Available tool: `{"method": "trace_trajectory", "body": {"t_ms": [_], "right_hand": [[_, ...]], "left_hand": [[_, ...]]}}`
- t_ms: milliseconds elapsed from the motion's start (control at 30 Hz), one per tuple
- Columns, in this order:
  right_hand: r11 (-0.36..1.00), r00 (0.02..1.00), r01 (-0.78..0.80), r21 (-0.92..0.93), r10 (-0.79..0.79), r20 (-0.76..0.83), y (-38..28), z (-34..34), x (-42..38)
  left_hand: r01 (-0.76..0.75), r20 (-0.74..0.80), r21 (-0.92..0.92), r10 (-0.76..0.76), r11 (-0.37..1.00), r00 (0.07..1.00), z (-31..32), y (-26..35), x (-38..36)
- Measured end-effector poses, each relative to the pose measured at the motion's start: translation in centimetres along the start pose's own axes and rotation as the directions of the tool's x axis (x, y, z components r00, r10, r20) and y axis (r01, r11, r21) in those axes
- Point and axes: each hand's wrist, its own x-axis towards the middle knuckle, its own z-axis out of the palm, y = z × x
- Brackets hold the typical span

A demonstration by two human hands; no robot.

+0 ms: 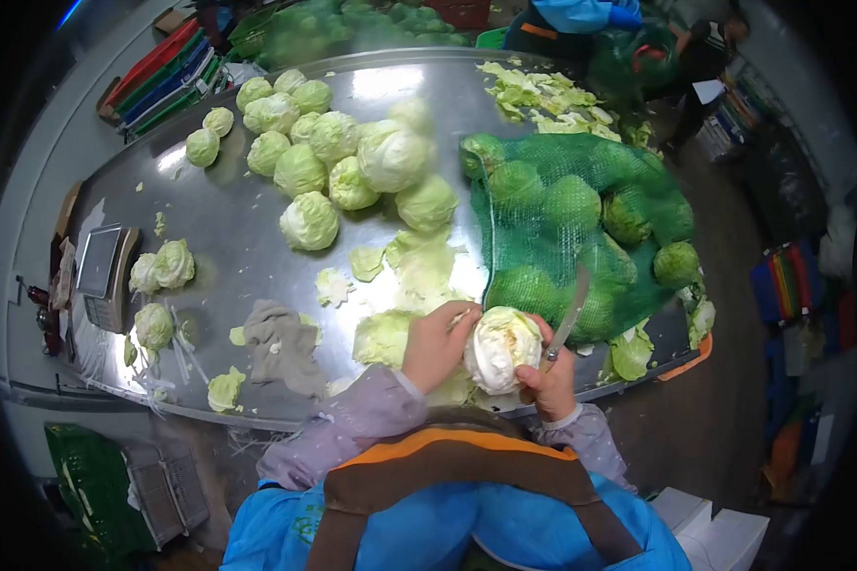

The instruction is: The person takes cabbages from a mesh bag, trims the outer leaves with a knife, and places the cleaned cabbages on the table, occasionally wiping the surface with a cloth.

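A pale, trimmed cabbage with a brownish patch is between my hands, close to the table's front edge. My left hand is closed at the cabbage's left side, its fingertips pinched together; what they hold, if anything, is too small to name. My right hand grips the cabbage from the right, and a knife with a curved blade sticks up from the same hand. Loose leaves lie left of the cabbage. Just beyond my right hand is a green mesh sack of cabbages.
A metal table bears a cabbage pile, a scale and a grey cloth. Leaf scraps lie at the back right. Another person stands beyond. Green crates are at the lower left.
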Motion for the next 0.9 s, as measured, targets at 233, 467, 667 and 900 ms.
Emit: {"method": "trace_trajectory", "body": {"t_ms": [233,467,667,900], "right_hand": [[0.974,0.979,-0.153,0.166,0.173,-0.112,0.0,-5.7,2.8],[0.912,0.970,-0.024,0.409,0.120,-0.210,-8.9,-8.4,11.0],[0.913,0.962,0.018,0.407,0.095,-0.256,-9.5,-12.9,19.9],[0.888,0.954,0.068,0.454,0.075,-0.290,-7.8,-14.8,27.3]], "left_hand": [[-0.158,0.061,0.648,0.156,0.745,0.986,-5.7,-6.0,-1.6],[0.087,0.039,0.860,-0.235,0.503,0.971,-8.5,-10.8,-4.8],[0.087,0.020,0.851,-0.196,0.518,0.980,-9.0,-13.7,-5.1],[0.097,0.000,0.865,-0.194,0.492,0.981,-8.9,-14.6,-5.0]]}}
